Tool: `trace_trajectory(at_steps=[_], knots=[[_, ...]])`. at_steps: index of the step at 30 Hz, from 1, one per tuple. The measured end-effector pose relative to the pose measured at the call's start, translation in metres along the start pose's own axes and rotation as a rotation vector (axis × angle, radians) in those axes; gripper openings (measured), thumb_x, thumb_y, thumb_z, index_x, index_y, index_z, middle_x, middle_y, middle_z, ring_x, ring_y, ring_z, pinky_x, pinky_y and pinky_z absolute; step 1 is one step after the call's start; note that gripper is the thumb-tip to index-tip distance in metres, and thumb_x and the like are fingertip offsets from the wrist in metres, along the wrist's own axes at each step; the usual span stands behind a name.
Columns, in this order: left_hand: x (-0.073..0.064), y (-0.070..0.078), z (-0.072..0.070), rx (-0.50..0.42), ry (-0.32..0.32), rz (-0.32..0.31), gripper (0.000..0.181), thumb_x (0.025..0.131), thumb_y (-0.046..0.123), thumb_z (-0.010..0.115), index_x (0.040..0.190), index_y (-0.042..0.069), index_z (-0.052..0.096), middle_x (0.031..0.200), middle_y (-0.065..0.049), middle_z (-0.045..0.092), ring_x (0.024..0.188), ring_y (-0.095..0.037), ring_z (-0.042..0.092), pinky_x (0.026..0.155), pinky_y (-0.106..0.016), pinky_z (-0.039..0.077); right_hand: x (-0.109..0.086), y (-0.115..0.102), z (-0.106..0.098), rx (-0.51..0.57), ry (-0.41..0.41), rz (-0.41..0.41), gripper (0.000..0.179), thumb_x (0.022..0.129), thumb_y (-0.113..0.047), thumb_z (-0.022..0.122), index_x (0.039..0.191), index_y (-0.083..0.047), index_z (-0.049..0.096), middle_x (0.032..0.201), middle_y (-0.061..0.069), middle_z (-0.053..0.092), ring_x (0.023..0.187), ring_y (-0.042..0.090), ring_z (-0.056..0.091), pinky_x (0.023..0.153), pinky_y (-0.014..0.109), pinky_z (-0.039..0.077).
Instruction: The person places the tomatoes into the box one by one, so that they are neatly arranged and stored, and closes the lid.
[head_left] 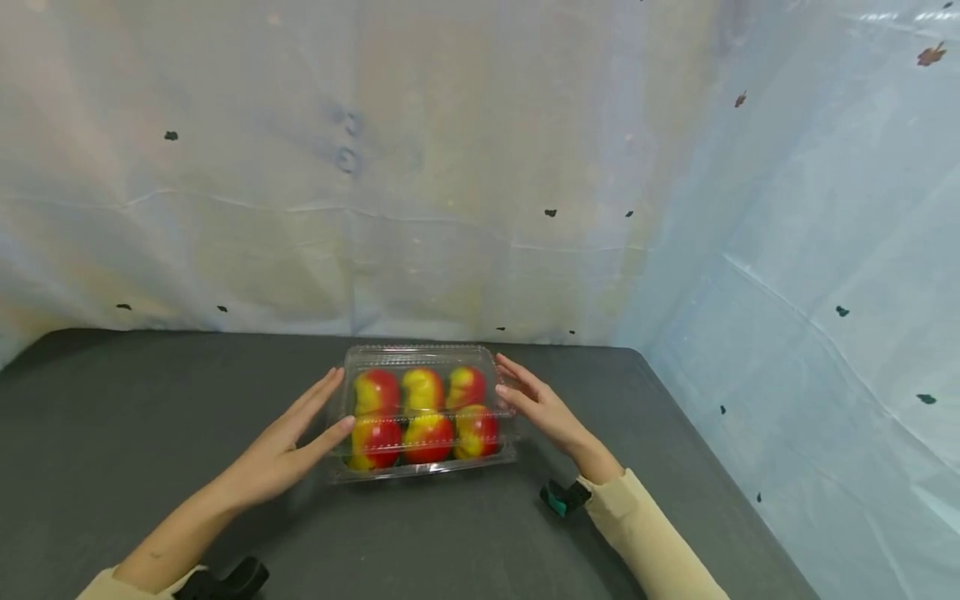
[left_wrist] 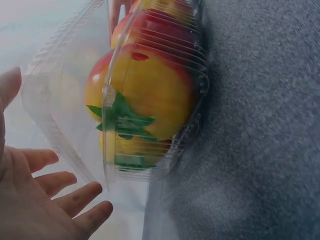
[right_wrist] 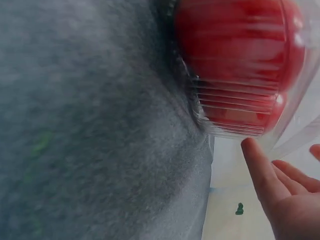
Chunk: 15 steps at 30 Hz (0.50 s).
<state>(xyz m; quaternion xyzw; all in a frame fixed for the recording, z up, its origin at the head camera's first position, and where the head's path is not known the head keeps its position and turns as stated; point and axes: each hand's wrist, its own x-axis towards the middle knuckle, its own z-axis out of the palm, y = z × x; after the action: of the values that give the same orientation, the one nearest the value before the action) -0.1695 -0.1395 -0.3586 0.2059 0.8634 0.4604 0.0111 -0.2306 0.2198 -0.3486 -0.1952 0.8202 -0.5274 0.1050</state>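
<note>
Two open hands flank a clear plastic clamshell box point(head_left: 423, 414) of six red-and-yellow fruits on a dark grey bench point(head_left: 112, 417).

Pale plastic sheeting point(head_left: 450, 167) hangs behind and to the right of the bench; the box sits near the bench's far edge, its lid closed over two rows of three fruits point(head_left: 427, 433). Left hand point(head_left: 288, 442): fingers straight and spread, thumb tip at the box's left wall, gripping nothing. Right hand point(head_left: 536, 404): fingers extended, fingertips at the box's right rim; whether they actually touch it cannot be told. In the left wrist view a green leafy calyx point(left_wrist: 120, 120) shows on the nearest fruit.
</note>
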Motion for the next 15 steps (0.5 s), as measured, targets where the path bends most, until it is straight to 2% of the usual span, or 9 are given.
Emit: trace_trajectory(at_steps=[5,10,15], knots=[[-0.003,-0.002,-0.001,0.01,-0.01,-0.022,0.071,0.099,0.041,0.049,0.156,0.024,0.009,0.161,-0.016,0.009,0.142,-0.05,0.012,0.094,-0.078,0.021,-0.008,0.0,0.001,-0.048,-0.007,0.044,0.061,0.1,-0.034,0.05,0.152,-0.016,0.027,0.155,0.015,0.03,0.134,0.034,0.042,0.102,0.049,0.043],[-0.004,-0.004,-0.001,0.014,-0.031,-0.052,0.072,0.099,0.043,0.049,0.156,0.025,0.008,0.16,-0.017,0.01,0.142,-0.05,0.013,0.095,-0.077,0.022,-0.014,0.002,0.002,-0.048,-0.018,0.055,0.058,0.098,-0.031,0.054,0.149,-0.012,0.033,0.151,0.017,0.034,0.122,0.033,0.053,0.09,0.037,0.051],[-0.007,-0.007,-0.001,0.034,-0.042,-0.044,0.072,0.098,0.043,0.05,0.156,0.025,0.011,0.16,-0.017,0.012,0.141,-0.05,0.016,0.093,-0.076,0.026,-0.019,-0.001,0.003,-0.037,-0.028,0.074,0.063,0.096,-0.031,0.059,0.149,-0.009,0.033,0.15,0.019,0.034,0.118,0.031,0.057,0.085,0.034,0.054]])
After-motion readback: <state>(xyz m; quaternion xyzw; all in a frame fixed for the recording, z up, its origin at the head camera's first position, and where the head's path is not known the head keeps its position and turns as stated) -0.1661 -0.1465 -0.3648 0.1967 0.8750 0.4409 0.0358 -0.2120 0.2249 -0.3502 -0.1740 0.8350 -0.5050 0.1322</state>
